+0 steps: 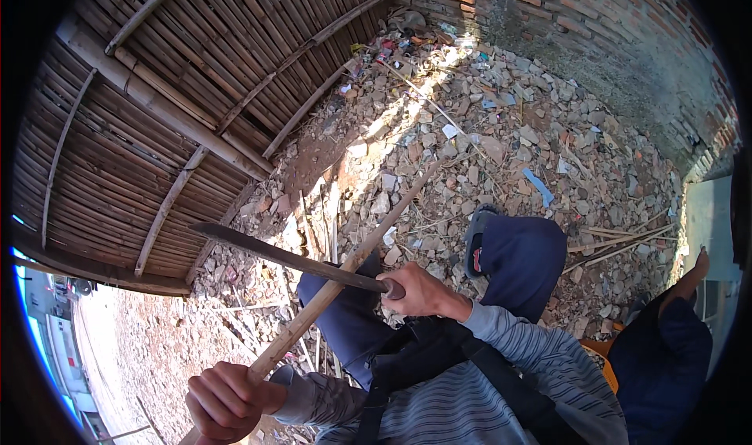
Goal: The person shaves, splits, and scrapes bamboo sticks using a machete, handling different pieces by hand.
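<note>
The long, pale brown wooden pole (294, 328) slants across the person's front, above the dark blue trousers (345, 320); whether it rests on the left leg cannot be told. Its long axis runs from near left to far right, the thinner, darker end pointing away over the grey and brown rubble ground (462, 194); the near end passes out of view.

The left hand (225, 404) is curled around the pole's near part. The right hand (419, 290) is closed in a fist around the grip of the long, dark metal blade (270, 254), which crosses over the pole ahead of the left hand, its tip pointing far left.

To work the blade well here, the left hand should grip firmly and keep clear of the edge, with the pole braced against turning. Shallow, slanting strokes toward the far end, away from the left hand and both knees, would probably be safest; which edge is sharpened cannot be made out.
</note>
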A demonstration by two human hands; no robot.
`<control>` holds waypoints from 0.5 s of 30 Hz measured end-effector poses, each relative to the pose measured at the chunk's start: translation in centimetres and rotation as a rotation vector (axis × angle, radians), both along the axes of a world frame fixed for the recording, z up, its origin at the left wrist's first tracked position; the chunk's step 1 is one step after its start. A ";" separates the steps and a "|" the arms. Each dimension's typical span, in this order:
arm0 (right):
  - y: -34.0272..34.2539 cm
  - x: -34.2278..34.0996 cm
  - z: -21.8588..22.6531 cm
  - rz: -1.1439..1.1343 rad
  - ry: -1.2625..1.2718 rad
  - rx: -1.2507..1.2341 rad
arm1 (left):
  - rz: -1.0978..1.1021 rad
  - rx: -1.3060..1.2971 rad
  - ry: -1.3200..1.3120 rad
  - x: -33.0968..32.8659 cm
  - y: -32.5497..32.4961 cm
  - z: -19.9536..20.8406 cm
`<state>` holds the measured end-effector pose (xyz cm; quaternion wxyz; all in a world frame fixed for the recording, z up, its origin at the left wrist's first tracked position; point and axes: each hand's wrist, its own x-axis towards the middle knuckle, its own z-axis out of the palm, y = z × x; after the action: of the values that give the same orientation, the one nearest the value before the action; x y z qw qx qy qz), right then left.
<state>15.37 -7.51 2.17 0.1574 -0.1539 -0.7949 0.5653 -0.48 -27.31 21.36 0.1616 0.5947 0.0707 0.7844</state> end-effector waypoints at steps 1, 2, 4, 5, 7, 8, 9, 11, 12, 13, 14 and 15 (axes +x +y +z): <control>0.2 0.0 -0.3 -0.010 -0.053 -0.042 | -0.001 -0.003 0.000 -0.3 -0.6 -0.5; 0.6 0.0 -1.0 -0.012 -0.054 -0.045 | 0.090 -0.019 -0.027 -0.7 -1.5 -1.2; 1.7 0.0 -2.9 -0.036 -0.101 0.002 | 0.182 -0.036 -0.056 -1.4 -2.2 -1.8; 2.1 0.1 -3.5 -0.032 -0.103 0.002 | 0.111 -0.040 -0.001 -1.6 -2.4 -1.8; 2.9 0.2 -4.4 -0.096 -0.116 0.014 | 0.043 -0.040 0.054 -1.8 -2.2 -1.5; 3.1 0.3 -4.8 -0.112 -0.108 -0.003 | -0.010 -0.048 0.120 -2.0 -1.8 -1.2; 3.3 0.3 -5.2 -0.109 -0.107 0.000 | -0.062 -0.056 0.186 -2.0 -1.5 -0.8; 3.9 0.5 -6.7 -0.174 -0.140 -0.011 | 0.002 -0.047 0.083 -1.8 -1.6 -0.8; 4.2 0.5 -7.8 -0.189 -0.139 -0.079 | 0.066 -0.042 -0.022 -1.8 -1.6 -0.8; 4.3 0.6 -8.3 -0.190 -0.139 -0.077 | 0.065 -0.040 -0.021 -1.8 -1.6 -0.8; 4.5 0.7 -8.9 -0.224 -0.153 -0.056 | 0.139 -0.035 -0.072 -1.8 -1.6 -0.7; 4.5 0.9 -9.4 -0.258 -0.167 -0.036 | 0.214 -0.031 -0.121 -1.8 -1.6 -0.7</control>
<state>16.24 -2.97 -7.25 0.1592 -0.3042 -0.7687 0.5397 -2.28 -28.92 20.68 0.0904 0.5325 0.1360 0.8305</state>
